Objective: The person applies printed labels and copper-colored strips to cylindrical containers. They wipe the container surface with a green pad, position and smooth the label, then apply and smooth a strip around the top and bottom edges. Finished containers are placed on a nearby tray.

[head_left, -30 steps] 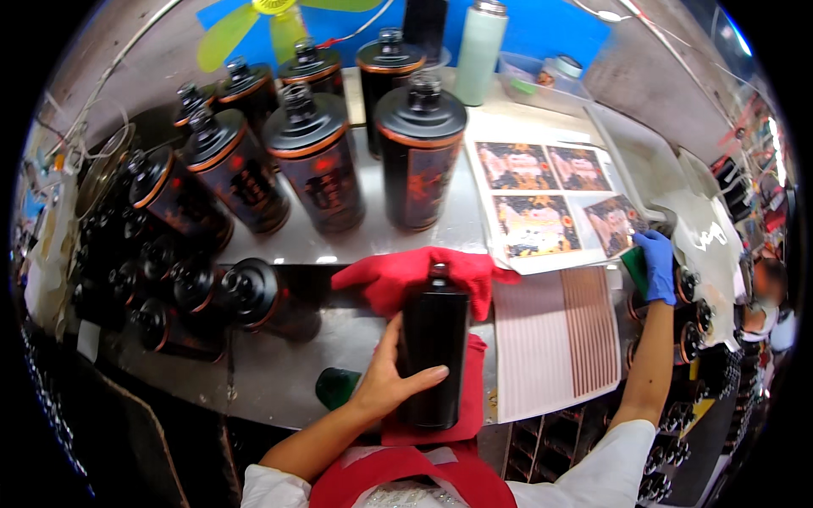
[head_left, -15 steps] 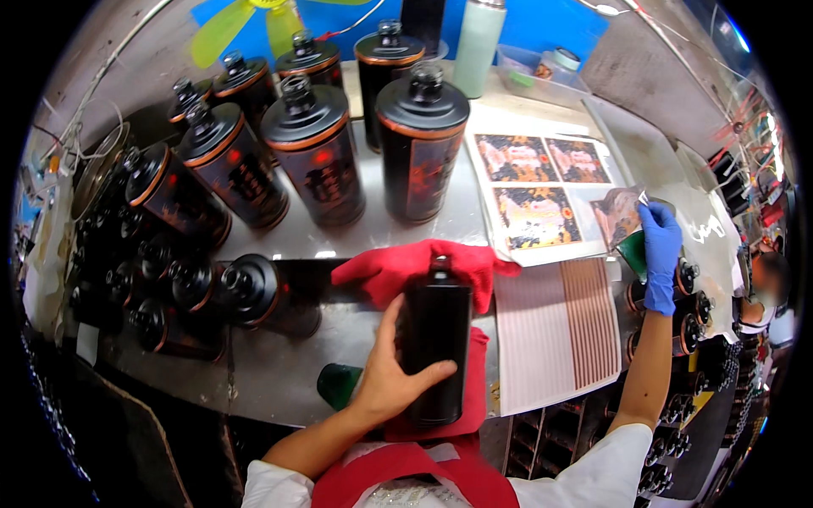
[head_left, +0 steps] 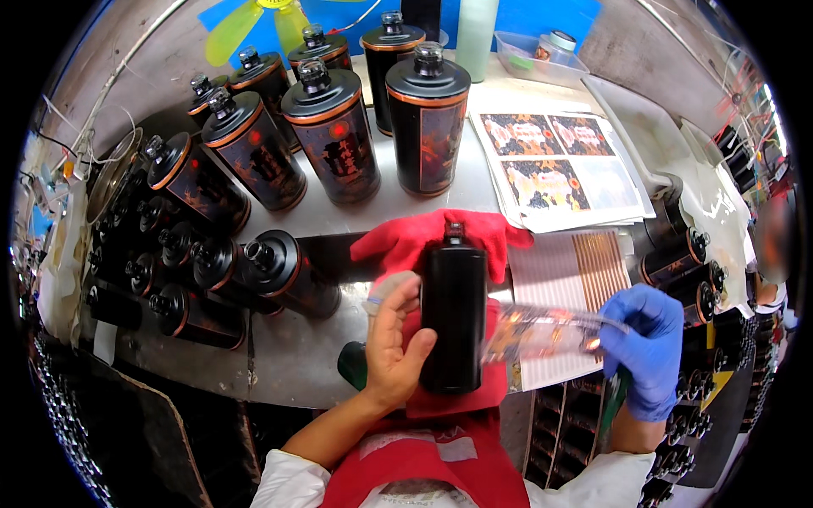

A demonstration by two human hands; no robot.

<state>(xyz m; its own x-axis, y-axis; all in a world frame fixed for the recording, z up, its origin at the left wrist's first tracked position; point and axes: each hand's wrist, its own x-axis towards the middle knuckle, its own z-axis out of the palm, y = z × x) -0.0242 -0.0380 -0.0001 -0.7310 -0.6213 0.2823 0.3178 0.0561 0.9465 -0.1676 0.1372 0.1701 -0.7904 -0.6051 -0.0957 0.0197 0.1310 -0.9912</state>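
Observation:
A plain black bottle [head_left: 455, 317] lies neck away from me on a red cloth [head_left: 398, 240]. Along its left side is my bare left hand [head_left: 392, 351], its thumb and fingers apart, the thumb by the bottle's edge. A pale thin covering shows at its fingertips. My right hand [head_left: 648, 349], in a blue glove, pinches one end of a clear printed film [head_left: 550, 332]; the film's other end reaches the bottle's right side. Below that glove a dark green flat piece [head_left: 616, 396] shows, seemingly held in the same hand.
Several decorated black bottles [head_left: 332, 140] stand on the metal bench at the left and back. Printed sheets [head_left: 605, 179] and a striped sheet [head_left: 555, 271] lie to the right. A green object [head_left: 352, 364] sits left of my hand. More bottles [head_left: 677, 258] stand right.
My right hand has brought the printed film from the sheets down and left to the bottle. My left hand has moved off the bottle's front to its side.

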